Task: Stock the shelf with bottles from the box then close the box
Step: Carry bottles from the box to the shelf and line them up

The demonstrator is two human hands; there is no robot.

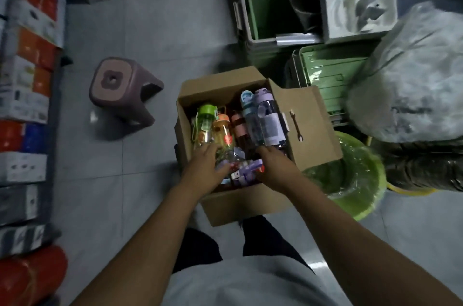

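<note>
Open brown cardboard box (250,203) sits centre frame on the grey tiled floor (155,30), all flaps folded out. The right flap leans over a lime-green plastic basin wrapped in film (358,180).

The bottles are in the box, none out:
- clear bottle with green cap (205,123), far left
- clear bottle with orange cap (223,130), next to it
- pink-banded dark bottle (238,128), mid
- clear bottle with pale blue cap (250,115) and clear bottle with lilac cap (269,115), side by side at the right wall
- a lilac-lidded bottle (246,171) lying flat at the near edge, between the wrists

Both hands are inside the box. Left hand (204,168): fingers stretched forward over the bases of the green- and orange-capped bottles, touching them. Can't tell if they clasp anything. Right hand (274,163): fingers dip down at the base of the blue- and lilac-capped bottles, with the tips hidden, so I can't tell its grip either.

Around it:
- mauve plastic stool (120,95), left of the box
- shelf unit (56,95) of red, orange and white cartons down the left edge of the frame
- stacked green plastic crates (270,15), upper right
- large clear plastic bag (413,75), right edge
</note>
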